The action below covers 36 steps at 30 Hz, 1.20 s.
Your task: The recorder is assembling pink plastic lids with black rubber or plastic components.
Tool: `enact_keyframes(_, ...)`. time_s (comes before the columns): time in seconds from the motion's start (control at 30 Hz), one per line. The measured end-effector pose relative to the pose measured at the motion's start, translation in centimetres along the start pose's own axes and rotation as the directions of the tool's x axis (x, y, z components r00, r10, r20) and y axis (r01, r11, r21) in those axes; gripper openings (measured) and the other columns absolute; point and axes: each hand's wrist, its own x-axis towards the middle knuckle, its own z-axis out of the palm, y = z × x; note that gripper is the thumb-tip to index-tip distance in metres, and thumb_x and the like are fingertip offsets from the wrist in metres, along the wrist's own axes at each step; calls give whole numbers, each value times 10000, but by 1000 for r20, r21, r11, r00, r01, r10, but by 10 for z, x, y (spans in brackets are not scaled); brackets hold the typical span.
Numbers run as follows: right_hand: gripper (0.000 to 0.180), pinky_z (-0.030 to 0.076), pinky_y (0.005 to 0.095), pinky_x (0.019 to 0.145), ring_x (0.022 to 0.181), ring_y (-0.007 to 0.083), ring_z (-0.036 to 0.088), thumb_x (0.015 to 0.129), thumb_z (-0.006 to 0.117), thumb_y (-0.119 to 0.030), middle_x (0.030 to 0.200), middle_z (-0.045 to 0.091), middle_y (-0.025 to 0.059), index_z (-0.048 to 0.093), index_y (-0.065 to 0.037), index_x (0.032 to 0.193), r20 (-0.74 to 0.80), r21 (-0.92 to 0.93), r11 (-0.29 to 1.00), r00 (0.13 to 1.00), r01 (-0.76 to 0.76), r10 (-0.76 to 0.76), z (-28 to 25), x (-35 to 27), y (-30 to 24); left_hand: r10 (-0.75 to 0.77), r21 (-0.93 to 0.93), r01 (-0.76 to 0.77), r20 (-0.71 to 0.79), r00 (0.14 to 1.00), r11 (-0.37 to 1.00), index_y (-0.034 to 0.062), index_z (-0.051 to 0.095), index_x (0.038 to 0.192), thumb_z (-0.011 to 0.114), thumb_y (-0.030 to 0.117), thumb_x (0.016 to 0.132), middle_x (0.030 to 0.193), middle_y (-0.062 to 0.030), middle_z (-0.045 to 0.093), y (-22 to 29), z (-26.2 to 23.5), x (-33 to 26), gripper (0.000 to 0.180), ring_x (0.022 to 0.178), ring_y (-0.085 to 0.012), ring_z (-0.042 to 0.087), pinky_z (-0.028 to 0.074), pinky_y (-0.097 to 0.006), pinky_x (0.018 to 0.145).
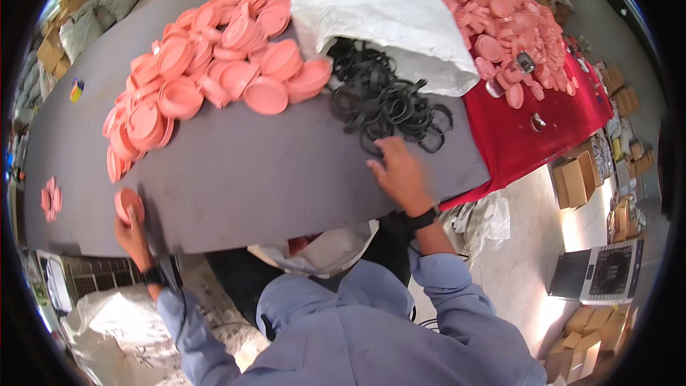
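Left hand (133, 234) grips 1 pink lid (129, 204); right hand (401, 177), half-open, seemingly empty, adjoins black rings (389, 96). Likely remaining: rings, upper-left lid heap (179, 97).

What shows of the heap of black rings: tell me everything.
The heap of black rings is a loose tangle of thin, dark loops that look like rubber or plastic. They overlap at many angles, some nearly flat, others tipped up. The heap spills from the open mouth of the white sack onto the grey tabletop, its far part just within the mouth. The person's right hand is at its near edge; whether it touches a ring is hard to tell.
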Motion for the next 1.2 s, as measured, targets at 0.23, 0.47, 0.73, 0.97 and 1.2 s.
enact_keyframes(0.23,221,535,450,773,917,390,627,894,725,-176,973,621,131,603,-72,1047,11,26,997,997,79,-79,38,-3,-20,-369,-637,667,555,745,388,13,582,1351,634,293,1030,1263,-98,643,61,27,-81,429,1195,-230,627,521,-421,1023)
enact_keyframes(0.47,171,552,443,678,720,407,672,1017,615,-185,852,697,176,554,-30,1056,285,798,475,927,-371,246,35,8,-60,-133,-512,599,682,719,615,-8,628,1314,650,105,998,1180,-79,686,174,118,-109,337,1048,-169,656,532,-325,948)
enact_keyframes(0.73,273,557,437,693,773,324,681,982,676,-255,938,665,148,594,-30,1115,113,319,935,986,-157,127,61,-4,-40,6,-302,354,768,640,885,-17,696,1248,718,62,919,997,-64,727,211,133,-113,339,902,-125,660,532,-274,837)
enact_keyframes(0.97,260,547,512,726,832,403,673,964,669,-251,964,607,162,611,-61,1132,46,173,984,998,-40,33,58,9,-44,-82,-424,462,662,745,779,-45,726,1168,703,16,923,998,-64,729,182,129,-125,253,895,-132,667,534,-276,849)
enact_keyframes(1.2,337,552,498,740,826,409,658,889,621,-51,964,620,169,551,-53,1219,35,194,981,999,-11,4,70,2,-37,-133,-436,513,652,747,740,-47,757,1100,697,-28,908,982,-68,740,182,131,-132,202,876,-129,672,533,-270,819)
